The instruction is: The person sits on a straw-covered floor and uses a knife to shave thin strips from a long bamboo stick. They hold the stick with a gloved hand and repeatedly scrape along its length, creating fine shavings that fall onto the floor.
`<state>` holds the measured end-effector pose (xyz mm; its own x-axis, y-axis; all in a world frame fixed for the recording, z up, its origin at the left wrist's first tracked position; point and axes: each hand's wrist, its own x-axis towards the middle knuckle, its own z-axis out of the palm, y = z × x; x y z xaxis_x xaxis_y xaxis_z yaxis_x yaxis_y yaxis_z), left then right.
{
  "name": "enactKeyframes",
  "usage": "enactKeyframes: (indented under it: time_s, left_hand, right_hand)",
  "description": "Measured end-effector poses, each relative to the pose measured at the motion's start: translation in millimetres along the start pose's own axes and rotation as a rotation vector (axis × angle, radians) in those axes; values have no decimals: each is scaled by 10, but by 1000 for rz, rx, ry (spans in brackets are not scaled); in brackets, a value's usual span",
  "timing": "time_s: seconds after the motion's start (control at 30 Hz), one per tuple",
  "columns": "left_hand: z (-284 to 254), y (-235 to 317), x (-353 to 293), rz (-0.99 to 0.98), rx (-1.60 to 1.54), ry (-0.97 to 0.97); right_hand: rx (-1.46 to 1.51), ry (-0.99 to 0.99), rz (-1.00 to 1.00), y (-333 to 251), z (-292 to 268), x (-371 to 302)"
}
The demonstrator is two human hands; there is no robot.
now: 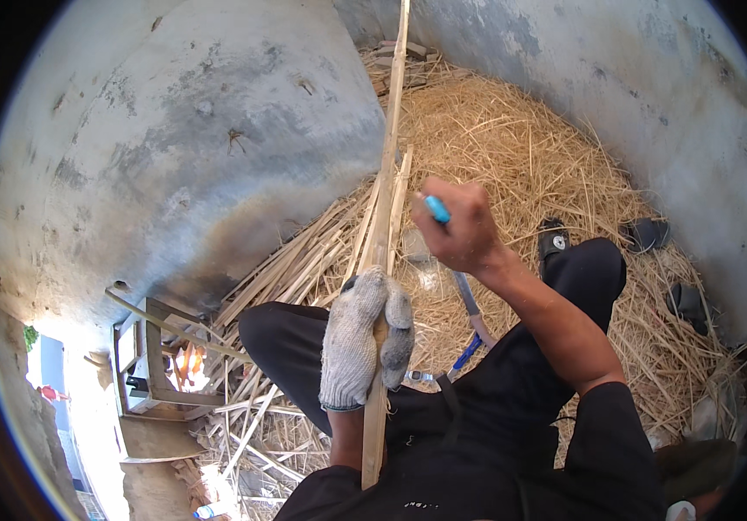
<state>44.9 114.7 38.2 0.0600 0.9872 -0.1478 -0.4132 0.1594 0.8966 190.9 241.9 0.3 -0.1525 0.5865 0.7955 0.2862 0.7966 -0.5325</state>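
Observation:
A long pale bamboo strip (388, 156) runs from my lap up past the top of the view. My left hand (363, 334), in a grey-white knit glove, is wrapped round its lower part. Just right of the strip, my bare right hand (462, 226) is raised in a fist round a tool with a light blue handle (437, 208). Only that handle's end shows; the rest is hidden by the fingers, and the hand is slightly blurred. Below the fist lies a curved metal blade (466, 293), with a dark blue handle (467, 352) near my lap.
Split bamboo strips (295, 256) are piled to the left, and straw-like shavings (512, 122) cover the floor ahead. Plastered walls (191, 113) stand close on both sides. Dark footwear (687, 306) lies at right. A wooden frame (165, 356) stands at lower left by a bright opening.

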Motion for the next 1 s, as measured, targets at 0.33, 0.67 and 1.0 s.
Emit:
enactKeyframes:
  time_s: [0.33,0.67,1.0]
  left_hand:
    - [70,-89,33,-103,19,-4]
    - [-239,-264,-159,-237,-521,-420]
    - [-258,-129,2,-69,-8,44]
  right_hand:
    - [-249,-86,178,159,86,34]
    - [-444,134,541,1312,55,137]
    - [-2,129,194,312,23,-72]
